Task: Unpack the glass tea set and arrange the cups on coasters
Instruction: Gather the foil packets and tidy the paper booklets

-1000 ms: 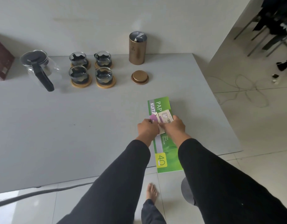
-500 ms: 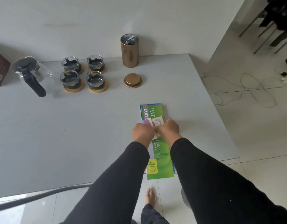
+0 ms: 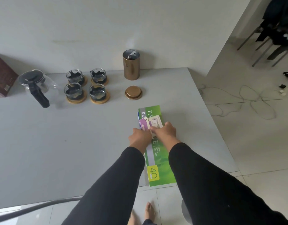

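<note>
Green paper pack (image 3: 158,153) lies lengthwise at the desk's (image 3: 59,143) near right edge, its end overhanging. Readable on it: "PA", "KU", "YOUR OFFICE SOLUTION", and "40" on a yellow patch. On top sit a purple packet (image 3: 144,125) and a white packet (image 3: 155,121) w/ a barcode; other print too small to read.

Both arms in black sleeves reach fwd, hands side by side over the pack. Left hand (image 3: 140,138) has fingers curled onto the purple packet; right hand (image 3: 164,131) has fingers curled onto the white packet. Knuckles up, fingertips hidden.

Far left of desk, well apart from the hands: four glass cups (image 3: 85,86) each on a wooden coaster (image 3: 100,100), 2x2. Glass teapot (image 3: 37,85) w/ black handle left of them, brown box (image 3: 2,75) beyond it. Gold canister (image 3: 131,64) stands open at the wall, its lid (image 3: 133,92) flat on the desk in front.
</note>
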### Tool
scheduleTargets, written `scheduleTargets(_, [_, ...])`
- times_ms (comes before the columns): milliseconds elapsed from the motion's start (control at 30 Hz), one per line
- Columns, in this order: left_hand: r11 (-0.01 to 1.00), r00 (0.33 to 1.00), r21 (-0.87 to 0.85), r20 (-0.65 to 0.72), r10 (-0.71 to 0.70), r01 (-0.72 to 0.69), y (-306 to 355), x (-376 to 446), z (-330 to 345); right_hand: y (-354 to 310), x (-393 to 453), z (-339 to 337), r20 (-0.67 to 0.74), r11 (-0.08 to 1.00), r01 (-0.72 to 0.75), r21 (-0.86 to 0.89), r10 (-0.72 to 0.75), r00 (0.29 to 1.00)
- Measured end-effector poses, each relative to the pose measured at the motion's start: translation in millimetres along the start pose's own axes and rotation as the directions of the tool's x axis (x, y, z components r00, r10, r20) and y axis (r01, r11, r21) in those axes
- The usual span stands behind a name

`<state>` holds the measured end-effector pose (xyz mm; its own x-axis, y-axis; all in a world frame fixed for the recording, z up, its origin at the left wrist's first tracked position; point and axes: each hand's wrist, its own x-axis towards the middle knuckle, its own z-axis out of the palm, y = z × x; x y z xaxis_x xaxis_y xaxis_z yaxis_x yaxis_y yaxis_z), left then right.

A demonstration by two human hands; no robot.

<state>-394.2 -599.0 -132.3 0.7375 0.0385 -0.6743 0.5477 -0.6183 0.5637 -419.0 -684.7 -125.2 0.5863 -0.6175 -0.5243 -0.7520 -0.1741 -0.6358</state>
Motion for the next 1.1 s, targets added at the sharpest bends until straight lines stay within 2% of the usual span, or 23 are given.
scheduleTargets(133, [0.992,0.992,-0.041,0.029,0.123,-0.122,23.3,2.8,-8.1,-17.1,3.7,-9.9,-0.035,0.994,0.030,0.104,-0.027,0.999])
scheduleTargets(233, [0.983,0.984,-0.044,0.022,0.179,-0.178,39.9,8.0,-12.0,-34.1,13.4,-17.4,-0.064,0.992,0.055,0.115,-0.048,0.997])
scheduleTargets(400, [0.978,0.984,-0.112,0.009,0.179,-0.177,81.1,26.3,-8.5,-62.5,47.8,-30.0,-0.107,0.990,0.098,0.098,-0.088,0.990])
scheduleTargets(600, [0.973,0.982,-0.132,-0.054,0.183,-0.189,151.4,75.6,10.8,-100.4,130.5,-46.5,-0.149,0.994,0.106,0.014,-0.102,0.984])
scheduleTargets(867, [0.980,0.974,0.070,-0.113,0.195,-0.188,215.7,157.1,36.3,-142.0,247.0,-42.2,-0.092,0.985,0.162,-0.063,-0.168,0.982])
scheduleTargets(967, [0.958,0.963,0.202,-0.138,0.232,-0.202,225.8,177.9,36.6,-150.4,274.2,-31.8,-0.074,0.981,0.177,-0.074,-0.183,0.980])
scheduleTargets(1100, [0.935,0.945,0.274,-0.173,0.278,-0.225,230.8,193.5,34.7,-156.4,295.2,-18.7,-0.048,0.979,0.187,-0.077,-0.191,0.980])
